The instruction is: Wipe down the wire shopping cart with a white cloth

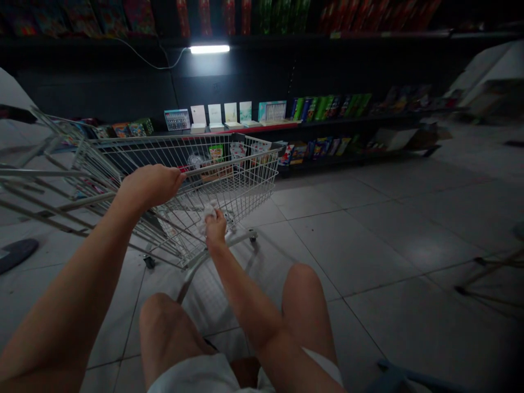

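Note:
A metal wire shopping cart point(231, 161) stands in front of me, side-on, with its basket end towards the right. My left hand point(152, 184) is closed around the top rail of its near side. Lower down, my right hand point(216, 227) pinches a crumpled white cloth point(209, 210), which may be a tissue, against the side wires of the basket. The cloth partly covers the wires there. My fingers hide some of the cloth. A caster wheel point(252, 237) shows below the basket's front end.
Behind the cart runs a dark store shelf point(229, 130) with boxes and packets. A lit tube lamp point(209, 49) hangs under the upper shelf. My knees are close to the cart's near side. Thin dark legs of a stand point(487, 289) are at the right.

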Available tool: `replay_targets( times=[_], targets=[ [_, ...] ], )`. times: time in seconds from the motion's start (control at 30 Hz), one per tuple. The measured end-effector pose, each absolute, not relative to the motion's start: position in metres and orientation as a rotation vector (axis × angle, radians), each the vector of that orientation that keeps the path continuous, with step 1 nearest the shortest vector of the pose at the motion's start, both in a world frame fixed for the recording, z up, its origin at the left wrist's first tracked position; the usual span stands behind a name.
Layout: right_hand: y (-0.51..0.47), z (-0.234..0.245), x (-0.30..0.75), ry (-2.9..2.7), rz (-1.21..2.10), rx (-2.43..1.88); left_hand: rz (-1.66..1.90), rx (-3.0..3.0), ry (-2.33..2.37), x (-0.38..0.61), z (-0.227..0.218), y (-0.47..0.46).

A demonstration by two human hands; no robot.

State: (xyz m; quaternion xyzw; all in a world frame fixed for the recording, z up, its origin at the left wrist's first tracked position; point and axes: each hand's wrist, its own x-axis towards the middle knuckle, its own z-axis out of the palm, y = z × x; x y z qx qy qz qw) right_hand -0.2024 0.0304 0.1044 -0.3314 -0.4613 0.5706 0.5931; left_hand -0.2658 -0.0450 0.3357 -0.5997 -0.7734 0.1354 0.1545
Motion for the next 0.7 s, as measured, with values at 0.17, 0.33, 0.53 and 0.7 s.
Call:
replay_targets(
  times=[0.17, 0.33, 0.53, 0.7],
  targets=[
    [0.055, 0.197, -0.187, -1.388, 0.734, -0.484, 0.411, -1.738, -2.167, -0.265, 0.337, -0.048],
    [0.063, 0.173, -0.180, -1.807, 0.296, -0.480, 0.361, -1.757, -2.158, -0.261, 0.339, -0.055],
    [0.028, 0.026, -0.150, -1.945, 0.540, -0.819, 0.392, -1.800, -2.121, -0.261, 0.341, -0.068],
    [0.010, 0.030, -0.140, -1.862, 0.583, -0.845, 0.405, -1.833, -2.156, -0.268, 0.342, -0.071]
  ],
)
